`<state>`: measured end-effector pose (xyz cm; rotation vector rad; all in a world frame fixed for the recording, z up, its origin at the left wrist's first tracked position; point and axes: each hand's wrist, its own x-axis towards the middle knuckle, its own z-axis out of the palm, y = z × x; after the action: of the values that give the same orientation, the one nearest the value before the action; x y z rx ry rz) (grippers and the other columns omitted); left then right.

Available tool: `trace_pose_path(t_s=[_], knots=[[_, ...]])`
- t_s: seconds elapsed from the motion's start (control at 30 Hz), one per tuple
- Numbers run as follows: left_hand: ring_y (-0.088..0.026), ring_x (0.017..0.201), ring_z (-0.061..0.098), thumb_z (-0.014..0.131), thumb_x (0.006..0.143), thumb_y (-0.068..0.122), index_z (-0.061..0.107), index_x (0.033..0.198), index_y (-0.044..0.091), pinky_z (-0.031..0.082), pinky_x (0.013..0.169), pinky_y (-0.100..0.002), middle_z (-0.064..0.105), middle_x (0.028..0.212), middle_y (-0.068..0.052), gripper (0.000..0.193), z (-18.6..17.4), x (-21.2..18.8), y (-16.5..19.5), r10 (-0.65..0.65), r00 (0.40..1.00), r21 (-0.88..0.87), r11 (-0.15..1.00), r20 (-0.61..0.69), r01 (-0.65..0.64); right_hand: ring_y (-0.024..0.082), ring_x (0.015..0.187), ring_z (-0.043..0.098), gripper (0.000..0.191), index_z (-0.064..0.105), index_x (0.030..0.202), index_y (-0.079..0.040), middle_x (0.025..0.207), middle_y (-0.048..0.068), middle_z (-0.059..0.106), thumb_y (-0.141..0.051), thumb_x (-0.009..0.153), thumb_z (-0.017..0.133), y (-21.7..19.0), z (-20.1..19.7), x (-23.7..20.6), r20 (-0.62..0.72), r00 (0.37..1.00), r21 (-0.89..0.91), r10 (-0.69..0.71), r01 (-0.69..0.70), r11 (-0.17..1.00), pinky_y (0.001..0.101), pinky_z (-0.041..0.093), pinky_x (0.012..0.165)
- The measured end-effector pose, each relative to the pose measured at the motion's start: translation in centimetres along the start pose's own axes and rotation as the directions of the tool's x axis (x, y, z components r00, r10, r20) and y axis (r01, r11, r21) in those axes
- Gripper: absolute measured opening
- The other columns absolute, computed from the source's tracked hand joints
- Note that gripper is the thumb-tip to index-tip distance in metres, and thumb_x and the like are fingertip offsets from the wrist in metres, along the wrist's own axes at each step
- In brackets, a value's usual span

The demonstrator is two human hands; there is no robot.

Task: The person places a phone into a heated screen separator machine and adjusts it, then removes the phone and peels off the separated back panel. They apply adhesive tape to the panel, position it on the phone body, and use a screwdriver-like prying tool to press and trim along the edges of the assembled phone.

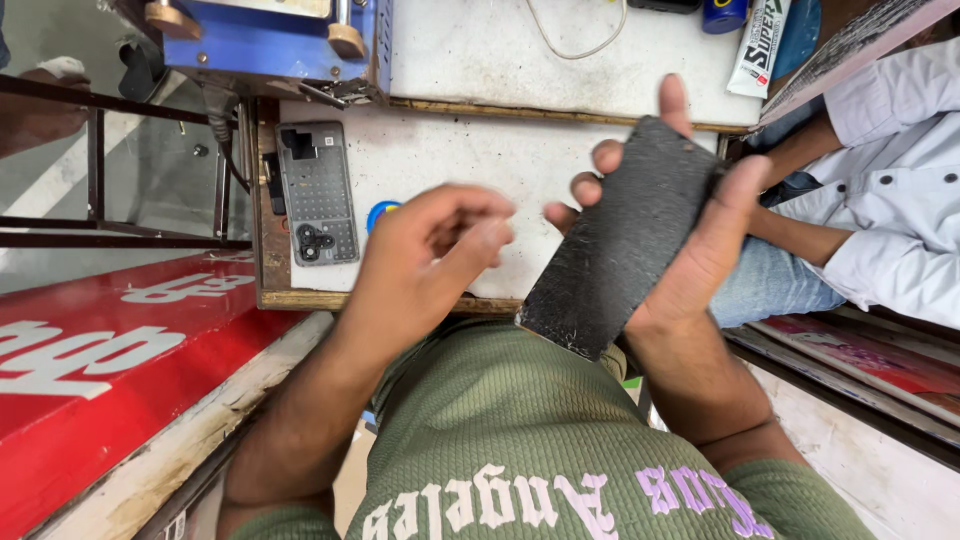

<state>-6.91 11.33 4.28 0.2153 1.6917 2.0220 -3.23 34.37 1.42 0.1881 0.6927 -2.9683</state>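
My right hand [700, 250] grips a dark, scuffed flat phone panel [620, 240] and holds it tilted above the near edge of the white worktable [440, 150]. Its thumb lies along the panel's right side, and the fingertips show past the top and left edges. My left hand [425, 250] hovers just left of the panel, blurred, with its fingers curled in against the thumb. Nothing is visible in it. It does not touch the panel.
A grey phone frame [317, 192] lies on the table at the left, with a small blue round object [380, 212] beside it. A blue machine [270, 35] stands at the back left. A person in a white shirt [890, 170] sits to the right. A red board [100, 350] runs along the left.
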Motion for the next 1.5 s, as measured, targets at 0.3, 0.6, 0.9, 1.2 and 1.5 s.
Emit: trace_pose_path(t_s=[0.3,0.6,0.9,1.2,1.5], knots=[[-0.012,0.094,0.072,0.072,0.098,0.013,0.071,0.119,0.001,0.060,0.083,-0.026,0.074,0.107,-0.009,0.024,0.8,-4.4,0.0,0.092,0.996,0.289,0.953,0.020,-0.094,0.028,0.095,0.064,0.079,0.030,0.159,-0.033,0.110,0.017,0.062,-0.084,0.099,0.036,-2.6,1.2,-2.6,0.088,0.983,-0.228,-0.159,0.175,0.958,0.0554,0.059,0.084],[-0.014,0.101,0.073,0.071,0.099,0.012,0.072,0.109,0.001,0.061,0.087,-0.028,0.075,0.110,-0.009,0.015,1.6,-3.9,0.1,0.089,0.994,0.245,0.964,0.061,-0.102,0.030,0.089,0.064,0.083,0.031,0.158,-0.036,0.108,0.017,0.063,-0.086,0.092,0.040,-3.2,0.4,-3.0,0.124,0.972,-0.396,-0.201,0.234,0.888,0.0594,0.060,0.077],[-0.013,0.100,0.071,0.069,0.098,0.007,0.071,0.104,0.000,0.060,0.088,-0.028,0.073,0.111,-0.009,0.010,1.4,-3.2,-0.4,0.038,0.998,0.192,0.980,0.048,-0.046,0.027,0.087,0.060,0.080,0.030,0.159,-0.036,0.107,0.016,0.062,-0.085,0.096,0.039,-2.2,0.0,-3.6,0.079,0.971,-0.442,-0.224,0.235,0.866,0.0551,0.058,0.079],[-0.011,0.095,0.072,0.073,0.093,0.006,0.072,0.097,0.002,0.060,0.085,-0.026,0.074,0.104,-0.007,0.006,1.8,-2.7,-0.7,0.031,0.999,0.274,0.962,-0.042,-0.018,0.028,0.090,0.065,0.079,0.032,0.159,-0.036,0.111,0.018,0.063,-0.084,0.098,0.042,-1.6,-0.1,-3.4,0.151,0.955,-0.496,-0.255,0.297,0.816,0.0566,0.060,0.084],[-0.011,0.094,0.071,0.071,0.093,0.005,0.071,0.102,0.001,0.059,0.085,-0.026,0.073,0.105,-0.007,0.009,1.6,-2.1,-1.5,0.012,0.998,0.228,0.974,-0.063,0.003,0.028,0.091,0.069,0.081,0.027,0.160,-0.035,0.113,0.020,0.064,-0.084,0.099,0.045,-1.7,-0.8,-2.9,0.219,0.943,-0.536,-0.249,0.329,0.778,0.0580,0.063,0.086]])
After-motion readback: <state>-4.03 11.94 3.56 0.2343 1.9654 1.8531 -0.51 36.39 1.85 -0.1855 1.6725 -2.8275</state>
